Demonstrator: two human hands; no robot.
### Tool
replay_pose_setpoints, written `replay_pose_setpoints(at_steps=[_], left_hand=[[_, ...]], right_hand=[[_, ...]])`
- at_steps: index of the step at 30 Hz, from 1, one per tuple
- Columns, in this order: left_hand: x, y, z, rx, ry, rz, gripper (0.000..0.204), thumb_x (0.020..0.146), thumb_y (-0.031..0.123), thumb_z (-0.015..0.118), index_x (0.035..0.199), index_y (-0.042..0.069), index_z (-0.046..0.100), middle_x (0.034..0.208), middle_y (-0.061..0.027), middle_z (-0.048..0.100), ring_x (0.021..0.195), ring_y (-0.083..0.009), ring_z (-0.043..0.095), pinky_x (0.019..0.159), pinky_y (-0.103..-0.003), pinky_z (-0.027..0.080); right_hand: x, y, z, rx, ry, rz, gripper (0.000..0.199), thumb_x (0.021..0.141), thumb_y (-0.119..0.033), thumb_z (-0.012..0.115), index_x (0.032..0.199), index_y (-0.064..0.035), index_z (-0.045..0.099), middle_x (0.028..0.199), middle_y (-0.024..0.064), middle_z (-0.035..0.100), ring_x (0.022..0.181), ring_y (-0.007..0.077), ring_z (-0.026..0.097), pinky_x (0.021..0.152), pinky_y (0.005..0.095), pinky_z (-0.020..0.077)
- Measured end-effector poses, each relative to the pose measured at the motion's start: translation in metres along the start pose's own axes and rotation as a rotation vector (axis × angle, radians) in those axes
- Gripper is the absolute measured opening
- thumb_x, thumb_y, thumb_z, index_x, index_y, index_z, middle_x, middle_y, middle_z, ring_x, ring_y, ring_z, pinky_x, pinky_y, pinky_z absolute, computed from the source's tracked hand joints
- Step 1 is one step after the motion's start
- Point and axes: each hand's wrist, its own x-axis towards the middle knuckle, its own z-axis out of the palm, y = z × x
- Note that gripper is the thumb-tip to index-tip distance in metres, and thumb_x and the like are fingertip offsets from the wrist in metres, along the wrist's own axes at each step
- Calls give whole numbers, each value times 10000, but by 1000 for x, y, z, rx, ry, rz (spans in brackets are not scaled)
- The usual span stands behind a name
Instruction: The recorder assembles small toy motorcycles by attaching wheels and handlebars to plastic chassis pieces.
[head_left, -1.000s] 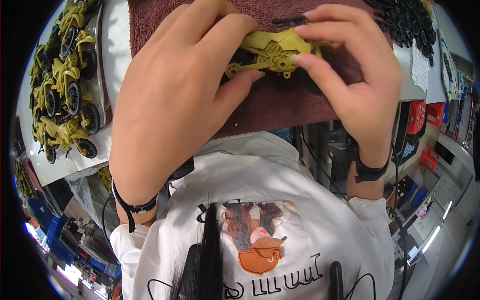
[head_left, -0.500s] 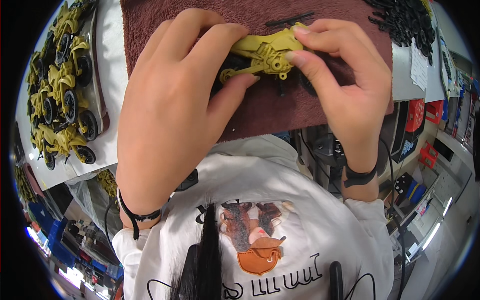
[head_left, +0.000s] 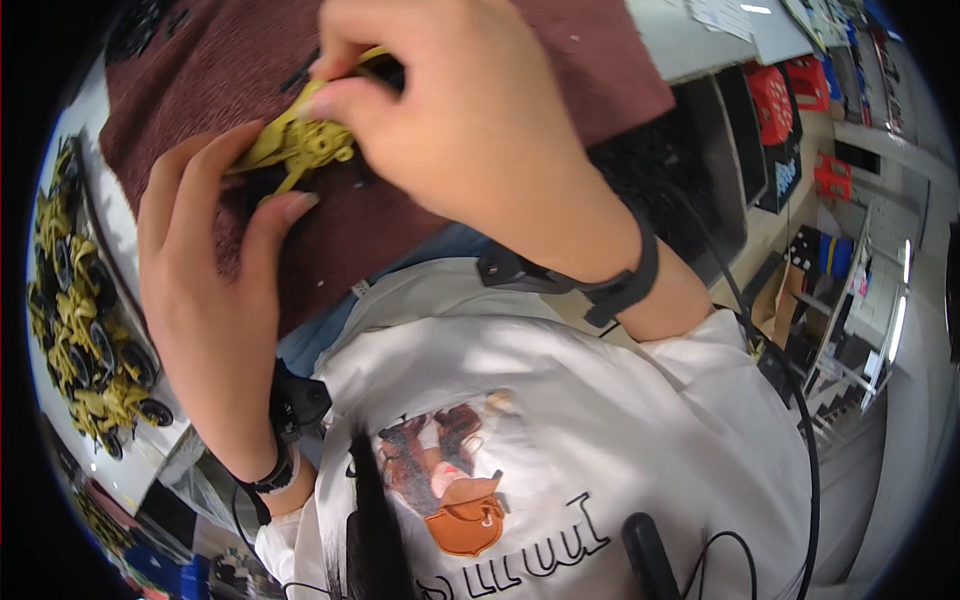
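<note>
Here a yellow toy frame (head_left: 300,145) is pinched between the left hand (head_left: 215,300) and right hand (head_left: 480,120) over the brown cloth (head_left: 560,60); seemingly light, stiff plastic, best gripped by its edges.

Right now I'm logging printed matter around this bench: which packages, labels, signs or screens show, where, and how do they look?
Paper sheets: top right on the grey bench top, flat, white with small dark print.
Red crates: right of the bench, boxy, bright red with white markings.
Dark box: on the floor at far right, rectangular, black with white and blue patches.
No screen shows.
</note>
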Motion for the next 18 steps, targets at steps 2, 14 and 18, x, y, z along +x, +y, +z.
replay_pose_setpoints(at_steps=[2, 14, 18], left_hand=[[-1, 1, 1, 14, 3, -5, 340, 801, 53, 675, 1134, 19, 615, 1132, -103, 598, 1043, -256, 584, 917, -328, 438], [-7, 0, -2, -226, 55, -39, 376, 762, 71, 722, 1102, -7, 584, 1037, -91, 597, 975, -192, 567, 872, -292, 427], [-14, 1, -7, -512, -30, -225, 352, 816, 75, 726, 1119, -27, 578, 1062, -82, 616, 970, -140, 574, 889, -261, 434]], right_hand=[[1, 0, 2, 117, 20, 76, 137, 685, -135, 749, 693, -91, 619, 737, 120, 593, 772, 317, 576, 710, 420, 464], [7, -10, -19, 615, -112, 216, 486, 681, 4, 741, 1080, -38, 468, 826, 95, 623, 799, 250, 646, 727, 322, 511], [5, -10, -15, 998, 3, 36, 528, 703, 33, 726, 1152, -43, 459, 825, 45, 612, 789, 182, 633, 777, 284, 508]])
